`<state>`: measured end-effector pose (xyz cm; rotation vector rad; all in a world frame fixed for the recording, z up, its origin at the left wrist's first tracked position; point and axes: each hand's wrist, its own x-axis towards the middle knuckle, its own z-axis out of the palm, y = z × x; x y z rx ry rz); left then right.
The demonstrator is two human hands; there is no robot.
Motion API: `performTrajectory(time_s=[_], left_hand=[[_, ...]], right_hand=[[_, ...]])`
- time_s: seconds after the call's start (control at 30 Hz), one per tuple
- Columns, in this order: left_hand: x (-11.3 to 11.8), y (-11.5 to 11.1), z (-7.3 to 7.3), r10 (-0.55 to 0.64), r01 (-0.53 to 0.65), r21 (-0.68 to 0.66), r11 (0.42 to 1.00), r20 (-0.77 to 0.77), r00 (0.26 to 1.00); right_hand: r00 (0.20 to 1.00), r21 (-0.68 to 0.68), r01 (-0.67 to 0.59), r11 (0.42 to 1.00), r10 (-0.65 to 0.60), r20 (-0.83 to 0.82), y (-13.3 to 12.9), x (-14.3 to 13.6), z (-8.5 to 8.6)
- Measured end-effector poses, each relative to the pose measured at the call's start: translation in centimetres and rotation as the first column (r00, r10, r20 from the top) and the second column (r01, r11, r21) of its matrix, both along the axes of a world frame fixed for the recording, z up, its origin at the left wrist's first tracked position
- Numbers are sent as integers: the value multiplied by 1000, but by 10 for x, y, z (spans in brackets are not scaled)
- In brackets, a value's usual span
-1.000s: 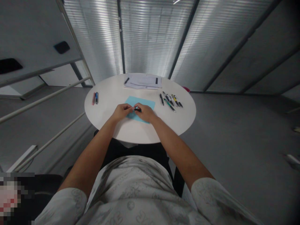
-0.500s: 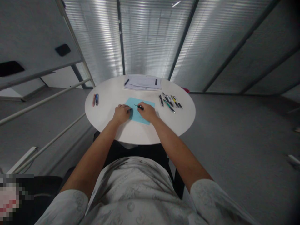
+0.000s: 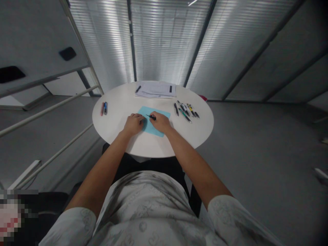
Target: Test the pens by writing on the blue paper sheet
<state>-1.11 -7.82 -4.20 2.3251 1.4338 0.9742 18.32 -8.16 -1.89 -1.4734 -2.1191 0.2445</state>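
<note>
A sheet of light blue paper [image 3: 153,129] lies slightly turned on the white round table [image 3: 143,147]. My right hand [image 3: 161,122] rests on its right part, fingers closed round a dark pen [image 3: 152,117]. The pen's thin tip points left, over the upper middle of the sheet. At the sheet's left edge is my left hand [image 3: 133,123], its fingers bent and the edge between thumb and fingers. Part of that grip is in shadow. Any marks on the paper are too small to read.
Several pens and markers [image 3: 185,110] lie at the table's right. Red and blue pens [image 3: 104,108] are at the left. A stack of white papers [image 3: 155,90] sits at the far edge, a black pen [image 3: 138,89] on it. A white rail [image 3: 48,105] runs along the left.
The blue paper has shifted very slightly to the right under my hands. Both hands keep nearly the same place, and the pen stays in my right hand.
</note>
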Motion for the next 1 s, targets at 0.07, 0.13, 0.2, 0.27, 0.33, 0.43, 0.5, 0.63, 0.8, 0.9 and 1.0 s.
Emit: performTrajectory(time_s=[0.07, 0.13, 0.2, 0.27, 0.33, 0.43, 0.5, 0.63, 0.8, 0.9, 1.0], left_hand=[[1, -1, 0, -34, 37, 35, 999, -81, 996], [2, -1, -1, -68, 75, 43, 996, -138, 988], [2, 2, -4, -113, 119, 30, 992, -143, 983], [0, 6, -7, -152, 155, 14, 988, -127, 980], [-1, 10, -10, -158, 158, -11, 987, -93, 983], [-2, 12, -10, -98, 97, -14, 995, -47, 994], [-2, 10, -7, -2, 2, 11, 1000, -35, 999], [-2, 4, -2, 193, -192, 17, 981, -22, 981], [-2, 4, 0, 202, -202, 14, 979, 13, 979], [-4, 6, 2, 183, -182, -19, 983, 94, 979], [-6, 6, 5, 163, -154, -62, 986, 166, 973]], right_hand=[[1000, 7, 18, 1000, -18, 14, 0, 0, 0], [998, 13, 53, 999, -53, 31, 0, 1, 0], [996, 12, 76, 997, -76, 53, 0, 2, -1], [994, -3, 82, 997, -82, 79, 0, 2, -1], [992, -19, 85, 996, -83, 98, -1, 2, 0], [991, -27, 83, 996, -80, 108, -1, 2, 2], [991, -31, 81, 996, -77, 111, -1, 1, 3], [991, -31, 84, 996, -80, 109, 0, 2, 2], [992, -26, 75, 997, -72, 101, 0, 2, 0], [995, -25, 51, 998, -49, 89, -1, 2, 1], [999, -11, 2, 1000, -1, 54, -2, 1, 3]])
